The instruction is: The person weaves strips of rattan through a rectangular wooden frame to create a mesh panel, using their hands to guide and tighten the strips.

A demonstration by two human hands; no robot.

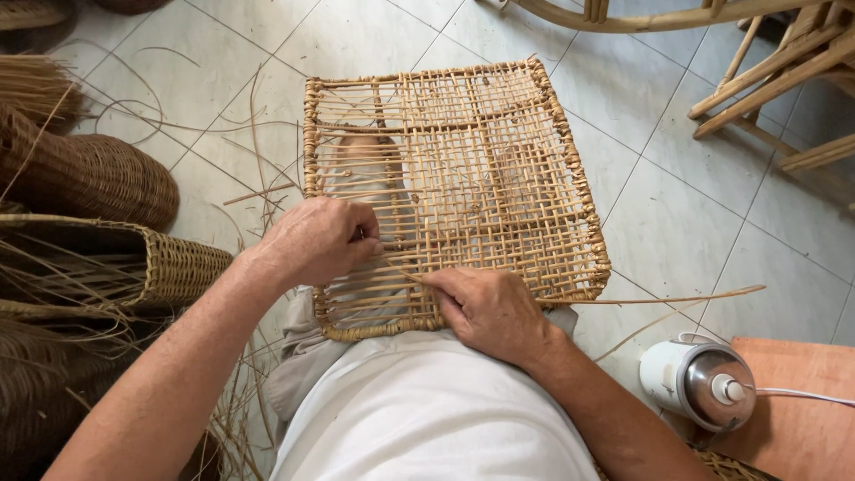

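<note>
Pale floor tiles [677,223] all around you, and you're sitting with a square woven rattan panel [499,151] propped on your lap, its near edge against your white shirt [427,419] and its far edge tipped out over the floor. Your left hand [316,240] is curled shut on the weave near the panel's left edge, fingers pinching the strands there. Your right hand [490,312] rests at the near edge, thumb and fingers closed on one long loose rattan strand [677,299] that trails off past the panel's right edge. At the floor's left edge I count two woven baskets [107,178] stacked among loose reeds. By the right corner sits one small white and steel canister [699,379] beside a reddish board [802,401]. Wooden chair legs [775,71] show top right.
</note>
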